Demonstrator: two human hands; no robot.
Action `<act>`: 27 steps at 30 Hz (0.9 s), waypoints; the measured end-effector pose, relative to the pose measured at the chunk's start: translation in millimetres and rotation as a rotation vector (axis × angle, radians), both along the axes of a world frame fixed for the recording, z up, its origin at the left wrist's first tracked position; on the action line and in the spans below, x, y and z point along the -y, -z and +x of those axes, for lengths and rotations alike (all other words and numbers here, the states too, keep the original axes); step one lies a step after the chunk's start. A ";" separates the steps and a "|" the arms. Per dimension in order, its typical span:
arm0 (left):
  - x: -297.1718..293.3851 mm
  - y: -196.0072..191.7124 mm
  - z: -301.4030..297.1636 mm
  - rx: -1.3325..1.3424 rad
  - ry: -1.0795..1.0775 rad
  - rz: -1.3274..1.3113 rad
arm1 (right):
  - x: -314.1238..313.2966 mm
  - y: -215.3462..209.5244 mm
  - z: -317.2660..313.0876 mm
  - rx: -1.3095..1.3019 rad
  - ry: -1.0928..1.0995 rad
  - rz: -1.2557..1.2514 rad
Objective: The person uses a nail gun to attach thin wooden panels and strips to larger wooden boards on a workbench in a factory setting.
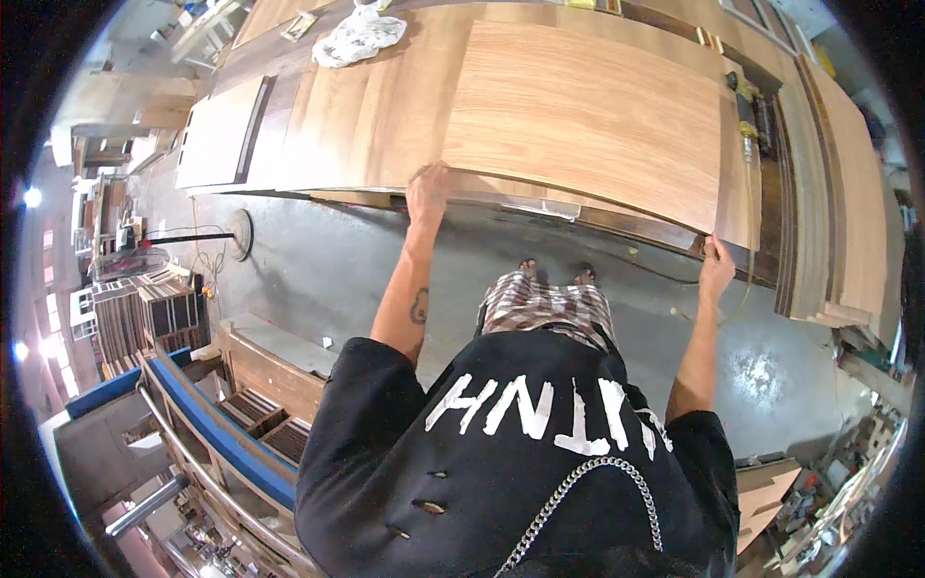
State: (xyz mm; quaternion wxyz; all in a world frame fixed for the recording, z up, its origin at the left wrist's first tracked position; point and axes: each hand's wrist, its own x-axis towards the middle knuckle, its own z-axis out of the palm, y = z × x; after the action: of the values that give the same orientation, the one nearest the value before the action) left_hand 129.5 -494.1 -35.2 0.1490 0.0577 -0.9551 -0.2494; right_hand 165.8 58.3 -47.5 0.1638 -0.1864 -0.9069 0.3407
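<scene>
A light wood-grain panel (pixel 588 106) lies on the workbench in front of me, its near long edge toward my body. At that edge's left corner my left hand (pixel 427 196) is closed, its fingers curled over the board. My right hand (pixel 715 268) pinches the near right corner of the same panel. Both arms are stretched forward and apart. The panel's near edge sits slightly above what is under it, and a dark gap shows below. How far the fingers reach underneath is hidden.
A crumpled white plastic bag (pixel 358 39) lies on the bench's far side. A pale panel (pixel 217 135) is at the left end. To the right are a power tool (pixel 746 111) and stacked boards (pixel 853 193). A fan stand's round base (pixel 241 234) is on the floor.
</scene>
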 end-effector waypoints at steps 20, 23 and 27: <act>19.9 -6.9 -8.3 0.052 0.086 0.111 | -8.1 14.3 -16.9 0.016 0.107 -0.280; 20.8 -7.2 -8.2 0.049 0.073 0.031 | -5.8 8.7 -16.6 0.028 0.095 -0.241; 25.2 -12.8 -14.6 0.187 0.058 0.112 | 1.6 -7.0 -16.1 0.044 0.111 -0.284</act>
State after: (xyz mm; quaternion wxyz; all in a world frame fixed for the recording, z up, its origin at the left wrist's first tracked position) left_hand 114.9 -519.4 -22.4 0.0483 0.0611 -0.9507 -0.3002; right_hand 149.7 56.6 -40.5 0.1342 -0.2648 -0.8414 0.4515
